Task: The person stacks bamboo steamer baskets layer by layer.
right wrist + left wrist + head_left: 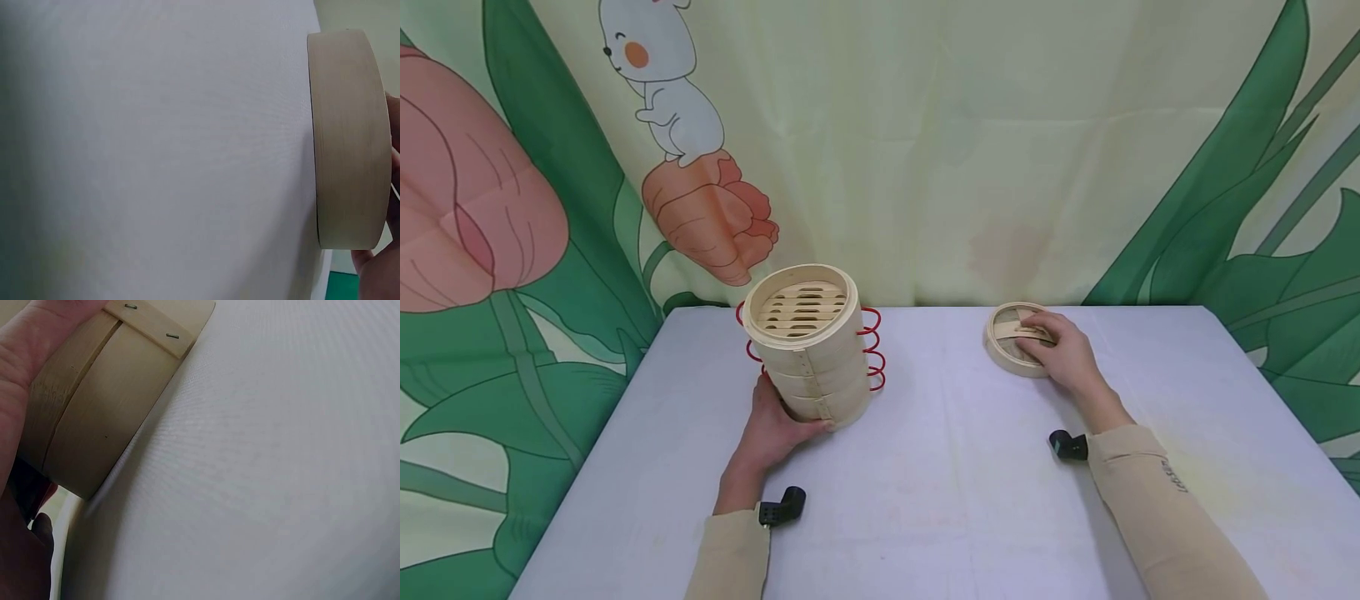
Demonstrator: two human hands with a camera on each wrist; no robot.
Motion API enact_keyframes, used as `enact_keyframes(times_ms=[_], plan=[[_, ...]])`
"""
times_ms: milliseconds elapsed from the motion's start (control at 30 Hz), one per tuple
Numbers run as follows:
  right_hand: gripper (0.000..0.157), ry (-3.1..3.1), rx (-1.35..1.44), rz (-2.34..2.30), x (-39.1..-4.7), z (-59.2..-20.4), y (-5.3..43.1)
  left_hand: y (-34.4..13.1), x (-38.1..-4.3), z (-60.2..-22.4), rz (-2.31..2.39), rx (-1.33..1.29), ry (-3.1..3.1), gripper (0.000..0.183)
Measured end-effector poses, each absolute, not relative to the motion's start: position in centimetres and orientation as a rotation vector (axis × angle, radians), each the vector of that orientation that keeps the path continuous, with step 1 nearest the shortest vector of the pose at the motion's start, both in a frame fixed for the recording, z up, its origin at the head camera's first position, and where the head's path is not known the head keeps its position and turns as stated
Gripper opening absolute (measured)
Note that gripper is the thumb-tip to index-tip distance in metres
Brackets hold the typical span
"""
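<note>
A stack of round bamboo steamer baskets (812, 371) stands on the table left of centre, with its slatted top tier uncovered and red loops down both sides. My left hand (775, 429) grips the lower left of the stack, thumb across the front near the base. In the left wrist view, the thumb lies against the pale wall of the lower tiers (115, 406). Toward the back right, my right hand (1067, 354) pinches the strap handle of the round bamboo lid (1002, 357). The right wrist view shows the lid's side wall (350, 144); the fingers behind it are partly hidden.
A white cloth covers the table (955, 467). Just behind its back edge hangs a printed curtain (925, 167) with plants and a rabbit on a carrot. Small black devices sit at the left wrist (782, 507) and right wrist (1067, 446).
</note>
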State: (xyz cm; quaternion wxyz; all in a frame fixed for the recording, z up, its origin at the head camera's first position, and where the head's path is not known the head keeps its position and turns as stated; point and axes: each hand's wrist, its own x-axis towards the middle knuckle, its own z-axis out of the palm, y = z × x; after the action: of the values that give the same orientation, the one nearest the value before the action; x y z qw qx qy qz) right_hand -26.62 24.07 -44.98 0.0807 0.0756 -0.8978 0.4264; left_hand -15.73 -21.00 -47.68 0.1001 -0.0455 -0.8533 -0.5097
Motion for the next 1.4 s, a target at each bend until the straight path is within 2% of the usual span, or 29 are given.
enact_keyframes(times_ms=[433,733,1400], plan=[[0.021,-2.637,0.216,1.171,-27.1,-45.1,23.9,-21.0,-15.7,-47.7,-1.516,-0.125,-2.533,0.116],[0.021,-2.639,0.207,1.13,-26.7,-44.5,23.7,-20.8,-15.8,-47.8,-1.478,-0.15,-2.541,0.12],[0.022,-2.59,0.243,1.16,-24.5,-36.9,18.9,-20.9,-15.6,-47.7,-1.49,-0.099,-2.558,0.118]])
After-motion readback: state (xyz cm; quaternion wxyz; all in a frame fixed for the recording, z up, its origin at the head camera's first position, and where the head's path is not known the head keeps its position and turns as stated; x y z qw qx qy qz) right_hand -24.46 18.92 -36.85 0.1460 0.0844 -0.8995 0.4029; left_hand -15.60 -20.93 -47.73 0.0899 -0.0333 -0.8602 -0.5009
